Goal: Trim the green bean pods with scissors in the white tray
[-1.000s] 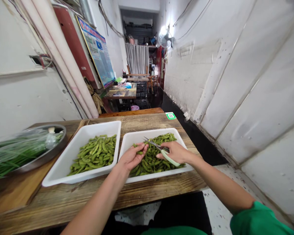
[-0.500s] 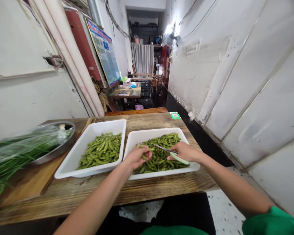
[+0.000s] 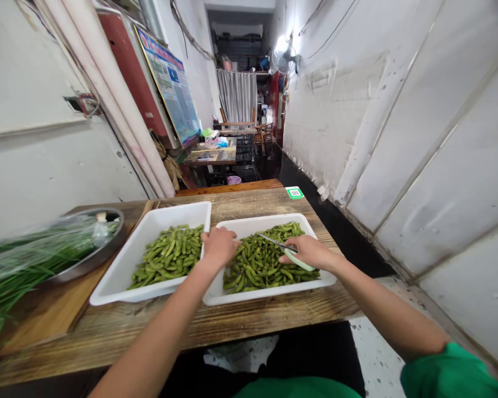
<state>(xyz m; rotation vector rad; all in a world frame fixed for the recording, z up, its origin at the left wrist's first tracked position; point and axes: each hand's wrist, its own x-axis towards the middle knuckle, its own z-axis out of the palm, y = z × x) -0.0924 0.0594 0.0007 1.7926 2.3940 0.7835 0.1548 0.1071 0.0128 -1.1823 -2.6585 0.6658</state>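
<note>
My right hand (image 3: 309, 252) is closed on a pair of scissors (image 3: 297, 260) with pale green handles, above the right white tray (image 3: 269, 294). The blades point left over the dark green edamame pods (image 3: 260, 271) in that tray. My left hand (image 3: 219, 246) is above the neighbouring rims of both trays, its back toward me. Its fingers are curled, and whatever they hold is hidden beneath the hand. More edamame pods (image 3: 166, 257), lighter green, lie heaped in the left white tray (image 3: 112, 279).
Left of the trays, a metal bowl (image 3: 108, 243) of long green stalks (image 3: 45, 260) partly under plastic stands on a wooden board (image 3: 53, 318). A green code sticker (image 3: 294, 192) marks the wooden table's (image 3: 232, 326) far corner. White walls flank the passage.
My left hand has moved left from the right tray, where it held a pod near the scissor tips, to above the trays' adjoining rims. My right hand keeps the scissors nearly in place.
</note>
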